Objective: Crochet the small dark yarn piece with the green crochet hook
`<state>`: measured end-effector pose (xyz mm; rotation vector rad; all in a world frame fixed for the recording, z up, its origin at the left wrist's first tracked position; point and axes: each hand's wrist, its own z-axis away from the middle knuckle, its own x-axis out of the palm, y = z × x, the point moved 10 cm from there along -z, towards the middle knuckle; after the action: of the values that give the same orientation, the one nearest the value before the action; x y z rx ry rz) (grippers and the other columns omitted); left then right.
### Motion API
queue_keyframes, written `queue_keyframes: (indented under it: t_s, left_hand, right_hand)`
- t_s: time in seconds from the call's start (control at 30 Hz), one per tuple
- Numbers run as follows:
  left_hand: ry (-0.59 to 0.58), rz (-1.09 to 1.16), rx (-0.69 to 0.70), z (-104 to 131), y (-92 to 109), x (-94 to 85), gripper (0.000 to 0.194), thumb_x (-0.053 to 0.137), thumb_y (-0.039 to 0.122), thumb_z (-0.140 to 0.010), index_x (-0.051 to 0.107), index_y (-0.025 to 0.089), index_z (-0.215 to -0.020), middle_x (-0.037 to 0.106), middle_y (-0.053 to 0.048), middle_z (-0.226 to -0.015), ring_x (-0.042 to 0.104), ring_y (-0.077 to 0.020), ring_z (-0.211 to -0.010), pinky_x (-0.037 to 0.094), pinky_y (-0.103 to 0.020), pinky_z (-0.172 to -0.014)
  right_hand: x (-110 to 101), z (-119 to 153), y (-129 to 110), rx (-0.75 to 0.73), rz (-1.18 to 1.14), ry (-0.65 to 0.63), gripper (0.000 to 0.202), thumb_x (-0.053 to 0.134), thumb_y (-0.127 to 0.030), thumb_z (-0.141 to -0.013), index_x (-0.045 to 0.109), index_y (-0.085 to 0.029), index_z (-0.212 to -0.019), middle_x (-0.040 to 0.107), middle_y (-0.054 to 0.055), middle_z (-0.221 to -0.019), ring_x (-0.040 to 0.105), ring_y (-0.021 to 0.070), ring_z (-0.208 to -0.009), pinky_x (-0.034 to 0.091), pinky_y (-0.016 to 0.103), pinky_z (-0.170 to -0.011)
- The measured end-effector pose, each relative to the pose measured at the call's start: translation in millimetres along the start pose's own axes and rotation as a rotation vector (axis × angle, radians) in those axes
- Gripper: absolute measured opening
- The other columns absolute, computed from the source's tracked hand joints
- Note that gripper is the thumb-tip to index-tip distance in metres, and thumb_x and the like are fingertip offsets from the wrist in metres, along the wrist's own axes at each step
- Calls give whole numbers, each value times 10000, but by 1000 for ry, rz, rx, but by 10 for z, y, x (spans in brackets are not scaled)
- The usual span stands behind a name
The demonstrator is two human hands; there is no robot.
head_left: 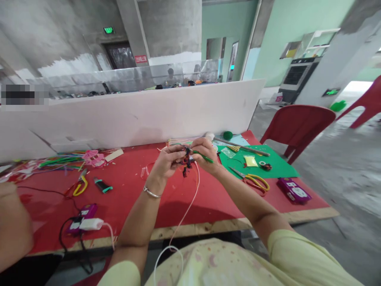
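Above the red table, my left hand [170, 159] is closed on a small dark bundle [187, 161] of black and dark red pieces that dangles below the fingers. Close beside it, my right hand [204, 154] is closed around a thin green-handled tool [205, 157]. The tool's tip meets the upper part of the bundle, but the fingers partly hide it and its kind is unclear. A pale cable [190, 206] runs from near my right hand down towards my lap. A bracelet [151, 193] circles my left wrist.
A green mat [285, 170] at right bears a yellow packet [250, 161] and a rod [241, 146]. Yellow-handled scissors [257, 181] and a purple box [294, 190] lie nearby. Leftward are a cutter [102, 185], yellow-handled pliers [80, 186], pipe cleaners [59, 161] and another person's arm [13, 222].
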<state>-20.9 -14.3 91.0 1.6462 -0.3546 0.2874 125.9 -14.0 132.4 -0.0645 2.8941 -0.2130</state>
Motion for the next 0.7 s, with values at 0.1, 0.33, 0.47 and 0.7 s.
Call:
queue_keyframes:
  t_s: [0.1, 0.33, 0.47, 0.7]
  left_hand:
    - [-37, -34, -32, -45, -29, -48, 343, 931, 200, -606, 842, 119, -927, 505, 37, -557, 335, -24, -459, 162, -169, -404]
    - [-61, -84, -92, -201, -100, 25, 383, 912, 176, -584, 849, 108, -955, 546, 20, -545, 383, -38, -456, 175, -177, -397]
    - [-83, -111, -149, -280, -148, 47, 328, 895, 174, -567, 844, 116, -885, 580, 8, -540, 421, -51, -448, 174, -177, -387]
    - [-110, -213, -197, -407, -192, 87, 275, 878, 178, -549, 850, 123, -817, 582, -6, -486, 425, -60, -411, 221, -177, -383]
  right_hand:
    - [4, -37, 88, 2, -43, -169, 273, 606, -479, -1027, 742, -247, -1072, 746, 89, -1063, 725, 214, -974, 613, 363, -859]
    - [-152, -118, 186, 3, 12, -400, 194, 661, -357, -1017, 777, -225, -1098, 799, 96, -1098, 774, 192, -973, 603, 322, -874]
    - [-255, -162, 218, -21, -21, -484, 197, 681, -339, -1005, 788, -248, -1144, 808, 83, -1130, 779, 200, -1035, 595, 335, -942]
    - [-327, -206, 316, 42, -98, -591, 224, 661, -371, -1013, 808, -233, -1110, 812, 92, -1095, 773, 205, -1030, 609, 350, -941]
